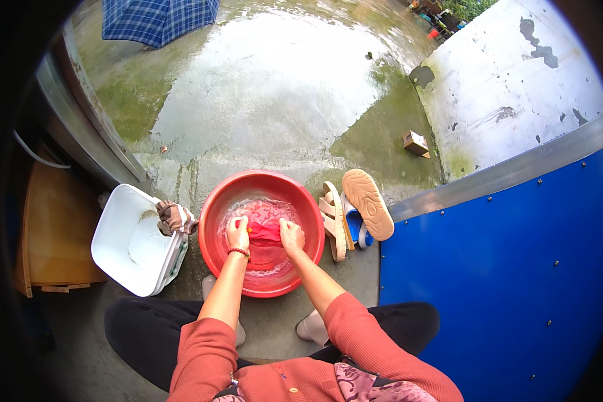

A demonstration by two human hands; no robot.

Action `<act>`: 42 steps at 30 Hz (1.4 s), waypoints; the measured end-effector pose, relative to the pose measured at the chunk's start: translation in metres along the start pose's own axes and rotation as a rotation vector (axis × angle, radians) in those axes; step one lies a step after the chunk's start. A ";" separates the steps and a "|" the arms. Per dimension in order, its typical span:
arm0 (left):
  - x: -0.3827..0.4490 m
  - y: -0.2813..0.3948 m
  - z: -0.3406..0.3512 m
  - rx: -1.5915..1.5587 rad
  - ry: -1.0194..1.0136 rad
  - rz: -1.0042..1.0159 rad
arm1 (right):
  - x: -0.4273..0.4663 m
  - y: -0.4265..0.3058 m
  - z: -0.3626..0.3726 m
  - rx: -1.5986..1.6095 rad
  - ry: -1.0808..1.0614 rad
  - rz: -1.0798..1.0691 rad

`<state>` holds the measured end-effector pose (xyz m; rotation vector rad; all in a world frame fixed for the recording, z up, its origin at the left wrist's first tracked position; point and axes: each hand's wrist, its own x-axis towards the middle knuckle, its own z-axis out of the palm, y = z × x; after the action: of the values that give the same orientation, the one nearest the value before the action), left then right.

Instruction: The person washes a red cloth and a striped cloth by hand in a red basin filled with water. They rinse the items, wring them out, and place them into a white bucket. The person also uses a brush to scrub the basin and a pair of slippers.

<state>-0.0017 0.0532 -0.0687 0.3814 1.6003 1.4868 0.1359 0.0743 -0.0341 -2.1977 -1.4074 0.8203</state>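
A red plastic basin stands on the concrete floor between my feet, with water in its bottom. Across the middle of it stretches a red cloth, partly wet. My left hand grips the cloth's left end, near a small yellow spot on it. The right end is pinched in my right hand. A beaded bracelet circles my left wrist. Both hands are inside the basin's rim, close to the water. How much of the cloth lies under the water I cannot tell.
Left of the basin stands a white plastic bucket with a striped brown cloth over its rim. Sandals lean together at right, beside a blue panel. Farther off are a small cardboard box and a plaid umbrella.
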 end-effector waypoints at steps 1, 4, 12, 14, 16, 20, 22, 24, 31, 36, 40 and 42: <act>0.004 -0.010 -0.006 -0.030 0.032 0.037 | 0.001 0.000 0.001 -0.007 -0.084 0.000; 0.015 -0.042 -0.021 0.208 0.075 0.132 | 0.008 0.017 0.009 -0.017 -0.183 -0.066; 0.006 -0.059 -0.030 0.345 0.179 -0.094 | -0.004 0.066 0.025 -0.185 -0.136 -0.256; 0.005 -0.065 -0.034 0.439 0.215 -0.148 | -0.013 0.062 0.026 -0.252 -0.086 -0.313; 0.004 -0.068 -0.035 0.433 0.196 -0.194 | -0.019 0.059 0.024 -0.273 -0.078 -0.328; 0.010 -0.083 -0.040 0.467 0.198 -0.260 | -0.020 0.062 0.027 -0.319 -0.084 -0.344; 0.011 -0.087 -0.040 0.439 0.202 -0.298 | -0.020 0.065 0.028 -0.348 -0.113 -0.342; 0.009 -0.085 -0.039 0.407 0.209 -0.331 | -0.020 0.069 0.029 -0.378 -0.141 -0.346; 0.003 -0.079 -0.038 0.438 0.188 -0.306 | -0.025 0.066 0.025 -0.415 -0.197 -0.319; 0.006 -0.085 -0.039 0.433 0.210 -0.306 | -0.028 0.060 0.023 -0.437 -0.240 -0.300; 0.004 -0.081 -0.038 0.420 0.201 -0.321 | -0.030 0.060 0.021 -0.433 -0.198 -0.357; 0.004 -0.078 -0.038 0.429 0.191 -0.332 | -0.032 0.060 0.022 -0.408 -0.201 -0.325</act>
<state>-0.0067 0.0137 -0.1463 0.1983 2.0279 0.9478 0.1516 0.0213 -0.0791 -2.1150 -2.1226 0.6974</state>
